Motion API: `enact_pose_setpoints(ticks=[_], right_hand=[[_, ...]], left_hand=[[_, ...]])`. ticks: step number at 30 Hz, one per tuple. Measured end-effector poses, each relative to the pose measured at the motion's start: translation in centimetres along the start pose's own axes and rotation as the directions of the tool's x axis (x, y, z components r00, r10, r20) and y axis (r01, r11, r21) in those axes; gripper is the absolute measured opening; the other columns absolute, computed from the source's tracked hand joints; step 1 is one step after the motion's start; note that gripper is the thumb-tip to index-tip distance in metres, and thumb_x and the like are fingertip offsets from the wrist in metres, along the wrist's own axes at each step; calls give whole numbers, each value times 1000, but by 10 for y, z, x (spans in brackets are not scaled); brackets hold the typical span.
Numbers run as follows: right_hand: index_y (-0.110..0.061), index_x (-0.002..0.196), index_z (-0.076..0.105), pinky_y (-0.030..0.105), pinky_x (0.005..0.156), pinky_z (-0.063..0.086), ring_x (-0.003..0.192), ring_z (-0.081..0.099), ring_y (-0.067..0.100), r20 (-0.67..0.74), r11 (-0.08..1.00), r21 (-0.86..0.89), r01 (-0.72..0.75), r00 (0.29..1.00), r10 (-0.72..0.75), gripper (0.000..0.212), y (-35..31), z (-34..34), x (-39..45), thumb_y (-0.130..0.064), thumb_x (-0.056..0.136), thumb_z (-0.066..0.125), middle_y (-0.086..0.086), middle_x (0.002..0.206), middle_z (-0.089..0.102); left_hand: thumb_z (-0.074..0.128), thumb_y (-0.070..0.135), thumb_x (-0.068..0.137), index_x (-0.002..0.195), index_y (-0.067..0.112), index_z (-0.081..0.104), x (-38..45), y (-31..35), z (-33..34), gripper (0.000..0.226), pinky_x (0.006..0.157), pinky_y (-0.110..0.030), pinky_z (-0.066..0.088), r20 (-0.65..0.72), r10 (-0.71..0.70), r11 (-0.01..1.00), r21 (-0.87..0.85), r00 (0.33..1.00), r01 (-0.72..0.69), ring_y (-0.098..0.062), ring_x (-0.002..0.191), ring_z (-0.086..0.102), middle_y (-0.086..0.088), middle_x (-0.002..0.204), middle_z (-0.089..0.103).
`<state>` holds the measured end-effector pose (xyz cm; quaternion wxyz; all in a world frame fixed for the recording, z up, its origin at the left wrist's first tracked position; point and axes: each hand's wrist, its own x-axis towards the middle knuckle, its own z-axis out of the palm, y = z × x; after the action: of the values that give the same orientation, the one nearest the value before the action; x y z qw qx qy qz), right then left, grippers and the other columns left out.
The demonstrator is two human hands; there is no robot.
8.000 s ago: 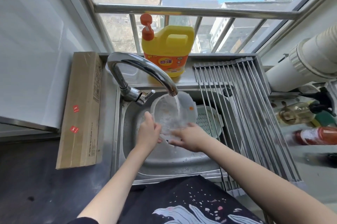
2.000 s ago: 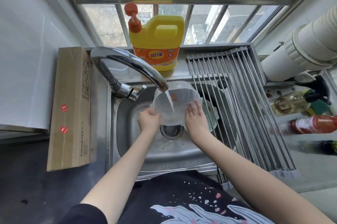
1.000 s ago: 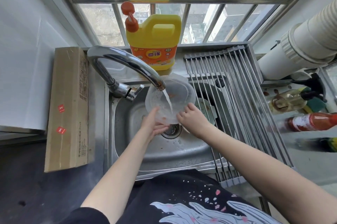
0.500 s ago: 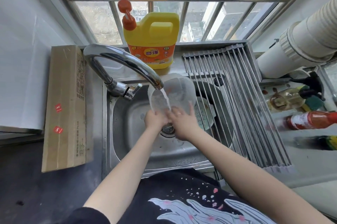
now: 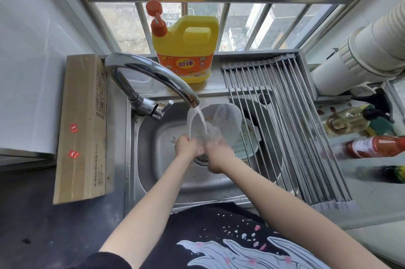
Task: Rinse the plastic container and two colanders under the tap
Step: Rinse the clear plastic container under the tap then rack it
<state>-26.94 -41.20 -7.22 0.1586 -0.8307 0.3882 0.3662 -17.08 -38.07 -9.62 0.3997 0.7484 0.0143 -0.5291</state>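
A clear plastic container (image 5: 225, 121) is tilted under the running tap (image 5: 153, 75), and water streams into it. My left hand (image 5: 187, 146) grips its near left rim. My right hand (image 5: 217, 154) holds its near lower edge, with the fingers partly hidden by splashing water. A pale green colander (image 5: 246, 141) lies in the steel sink (image 5: 157, 137) to the right, partly under the rack. A second colander cannot be made out.
A yellow detergent jug (image 5: 186, 47) stands on the sill behind the tap. A roll-up metal drying rack (image 5: 285, 119) covers the sink's right side. A long cardboard box (image 5: 83, 124) lies to the left. Sauce bottles (image 5: 372, 146) lie on the right counter.
Both hands have drawn close together at the container's near edge. The container has tipped so that its mouth faces me, and the stream now splashes over the hands.
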Motion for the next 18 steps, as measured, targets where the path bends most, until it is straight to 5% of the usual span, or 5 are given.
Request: enact_pose_setpoints(ticks=[2, 7, 12, 15, 18], right_hand=[[-14, 152, 11, 42, 115, 18, 142, 21, 32, -6, 967, 221, 123, 992, -125, 73, -5, 0, -2, -15, 88, 48, 17, 154, 24], [-11, 147, 30, 42, 119, -4, 145, 17, 27, -118, 952, -292, -89, 991, 57, 56, 22, -8, 1, -29, 96, 44, 13, 153, 30], [-16, 116, 59, 34, 82, 46, 104, 62, 30, -109, 900, 435, -31, 990, 86, 30, -14, -10, 11, -24, 88, 52, 11, 112, 65], [-15, 145, 29, 45, 101, 42, 133, 40, 33, -162, 801, 587, -113, 954, 253, 61, -8, -10, 17, -14, 88, 51, 20, 148, 34], [-12, 152, 1, 48, 117, 11, 147, 0, 30, -116, 944, 320, -77, 986, 120, 81, -13, -10, 17, -19, 90, 53, 11, 160, -3]], left_hand=[[52, 9, 84, 106, -8, 62, 1, 0, 0, 29, 87, -42, 52, -15, -36, 999, -12, 999, 36, -37, 98, 64, -27, 106, 66], [27, -10, 95, 124, -19, 39, 5, -1, -5, 32, 66, -44, 59, 129, -139, 981, -119, 982, 155, -42, 81, 67, -43, 110, 55], [48, -4, 89, 118, -5, 55, 7, -5, -1, 30, 44, -25, 52, 147, -101, 989, -96, 984, 116, -22, 64, 59, -14, 85, 63], [38, -16, 88, 106, -3, 56, 1, -7, -2, 28, 43, -25, 55, 226, -131, 973, -156, 965, 169, -19, 57, 63, -13, 70, 66], [38, -14, 90, 107, -1, 59, -6, -13, 0, 31, 42, -26, 54, 293, -172, 974, -93, 940, 207, -16, 53, 65, -9, 68, 71]])
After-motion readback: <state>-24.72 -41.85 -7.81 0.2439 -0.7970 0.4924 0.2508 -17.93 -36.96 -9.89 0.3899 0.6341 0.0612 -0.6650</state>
